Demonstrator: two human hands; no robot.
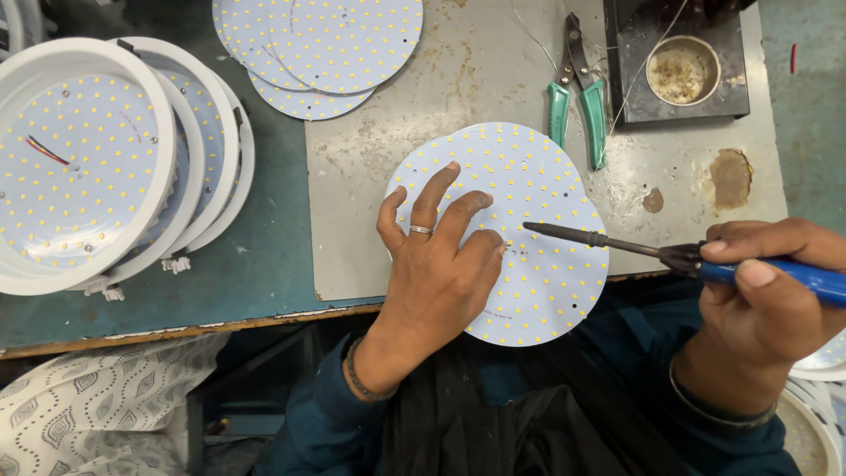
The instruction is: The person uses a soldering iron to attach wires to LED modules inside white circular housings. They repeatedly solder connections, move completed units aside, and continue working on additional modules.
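Looks like mid-soldering: left hand [441, 264] lies flat, fingers spread, pinning the round LED board [538, 220], right hand [758, 300] grips the soldering iron [617, 243], whose tip needs steadying just beside the left fingertips.

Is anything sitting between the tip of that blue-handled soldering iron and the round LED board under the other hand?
Nothing visible. The soldering iron in the right hand points at the round LED board, its tip over bare board just right of the left hand, whose fingers press the disc flat. The green-handled cutters lie off to the side.
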